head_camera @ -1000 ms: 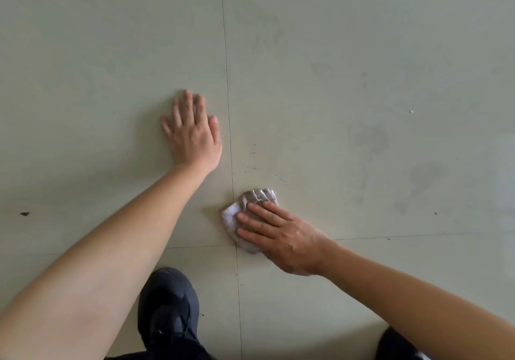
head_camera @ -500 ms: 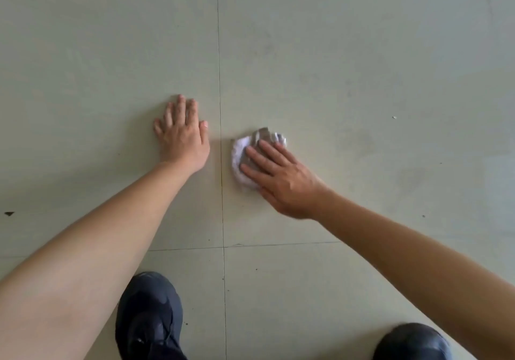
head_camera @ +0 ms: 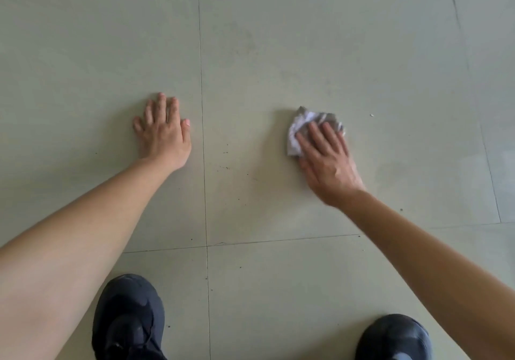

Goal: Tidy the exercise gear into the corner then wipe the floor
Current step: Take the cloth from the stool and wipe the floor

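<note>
- The left grip (head_camera: 164, 136), a bare hand, is laid flat on the floor (head_camera: 306, 39), its fingers straight and slightly spread; nothing is held in it.
- The right grip (head_camera: 326, 161) is pressed palm-down on a crumpled white-and-grey cloth (head_camera: 298, 128), with the fingers laid straight over it rather than curled round it.
- The cloth is seen on the tile to the right of a long grout line (head_camera: 201, 66), well apart from the left grip, which is placed just left of that line.
- Small dark specks (head_camera: 226, 152) are scattered on the tile between the two grips.
- A left shoe (head_camera: 129, 320) and a right shoe (head_camera: 393, 337), both dark, are seen at the bottom edge.
</note>
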